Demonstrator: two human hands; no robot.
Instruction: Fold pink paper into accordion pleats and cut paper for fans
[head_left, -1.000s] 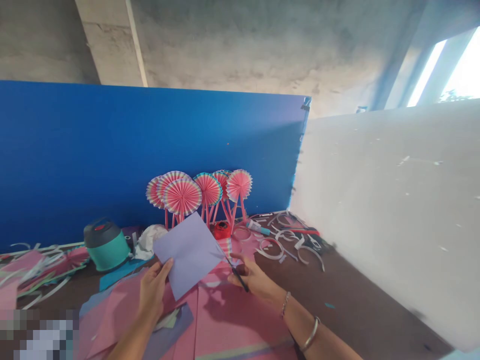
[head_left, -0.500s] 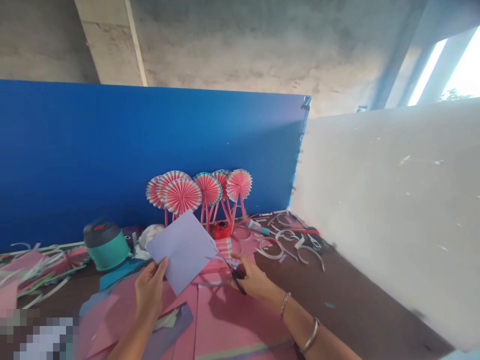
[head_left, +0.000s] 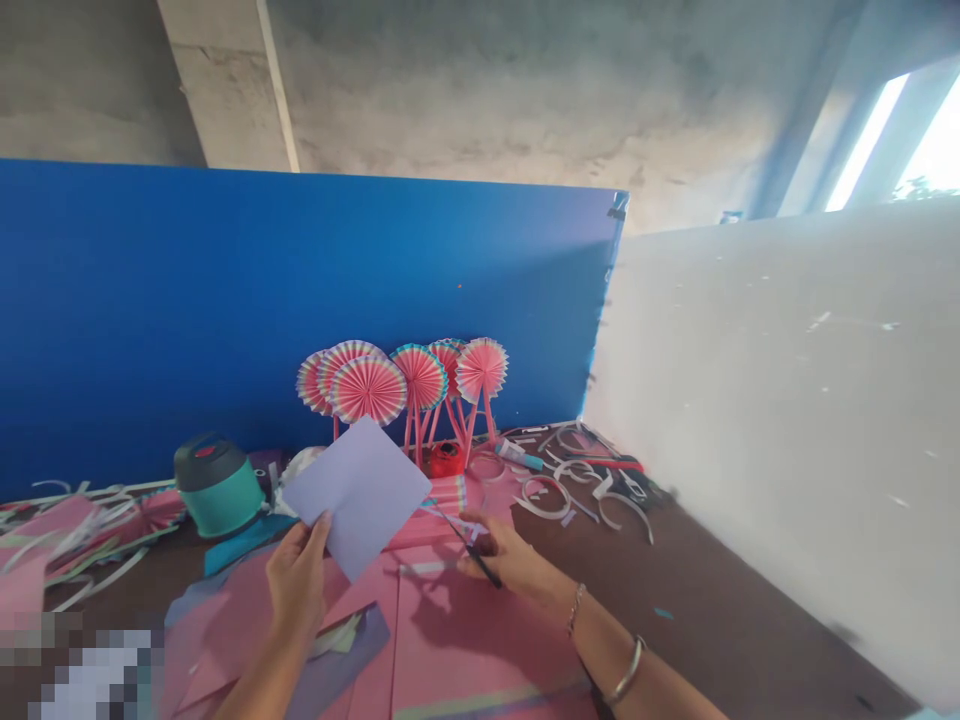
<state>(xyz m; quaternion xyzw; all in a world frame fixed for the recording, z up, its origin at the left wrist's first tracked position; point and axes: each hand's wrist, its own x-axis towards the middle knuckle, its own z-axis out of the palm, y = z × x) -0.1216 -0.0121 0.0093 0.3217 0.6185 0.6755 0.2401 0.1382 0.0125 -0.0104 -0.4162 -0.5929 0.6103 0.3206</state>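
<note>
My left hand point(head_left: 298, 572) pinches the lower left edge of a lilac paper sheet point(head_left: 360, 500), held tilted above the pink paper. In my right hand point(head_left: 506, 552) is a pair of scissors point(head_left: 474, 548) with dark handles, its blades pointing up and left, just apart from the sheet's right corner. A thin lilac paper strip point(head_left: 474, 530) shows beside the scissors, near my right fingers. Beneath both hands lie pink paper sheets point(head_left: 480, 650) with pastel stripes along one edge. Purple and pale green paper pieces point(head_left: 352, 640) rest by my left wrist.
Several pink pleated paper fans point(head_left: 369, 391) stand against the blue panel point(head_left: 187, 300). A red tape dispenser point(head_left: 447, 459), a glue tube point(head_left: 519, 455) and curled paper strips point(head_left: 546, 497) lie to the right. A teal and grey container point(head_left: 220, 490) and paper scraps point(head_left: 82, 540) are at left.
The lilac sheet has moved left and slightly down, away from the scissors. A thin strip has come off its right edge and now sits by my right hand.
</note>
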